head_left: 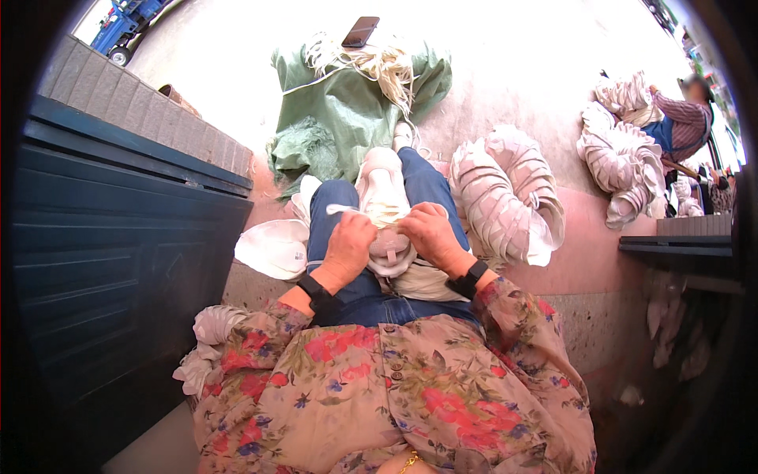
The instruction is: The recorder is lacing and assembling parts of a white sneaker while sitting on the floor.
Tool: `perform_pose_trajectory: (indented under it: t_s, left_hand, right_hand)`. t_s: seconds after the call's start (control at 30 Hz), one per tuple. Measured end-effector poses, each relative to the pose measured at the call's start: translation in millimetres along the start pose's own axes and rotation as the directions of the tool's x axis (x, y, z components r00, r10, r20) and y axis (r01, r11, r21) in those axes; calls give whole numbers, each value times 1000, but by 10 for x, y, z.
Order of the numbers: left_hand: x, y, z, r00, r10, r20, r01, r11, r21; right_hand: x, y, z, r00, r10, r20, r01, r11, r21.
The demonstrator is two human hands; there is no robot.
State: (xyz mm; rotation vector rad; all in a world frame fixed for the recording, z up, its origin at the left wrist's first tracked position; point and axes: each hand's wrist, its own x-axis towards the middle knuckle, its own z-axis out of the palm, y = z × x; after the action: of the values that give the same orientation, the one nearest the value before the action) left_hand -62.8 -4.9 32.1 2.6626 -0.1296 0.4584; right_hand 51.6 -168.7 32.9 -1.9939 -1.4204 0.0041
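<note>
Ground: pale sunlit pavement, dark blue door on the left, green sack (339, 103) with pale strings ahead.
Cap piece: a white moulded cap piece (384, 209), domed and cream-tinted, lies on the person's lap between the denim-clad knees.
Left hand: left hand (347, 246) fingers curled tight on its left edge.
Right hand: right hand (430, 233) fingers pinching its right edge.
Stack: nested white pieces (505, 205) lie just beside the right leg.
</note>
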Motion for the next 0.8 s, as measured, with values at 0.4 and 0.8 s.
perform_pose_trajectory:
  t_s: [0.4,0.8]
  left_hand:
    - [329,-625,-246,840,-542,32,517,779,-356]
    - [-1935,-1631,-572,-162,-898,410,786,-368,-497]
  right_hand:
    - [461,11,-273,954,298,-13,-293,944,151]
    - [-234,-68,-403,726,417,546,-540,838,79]
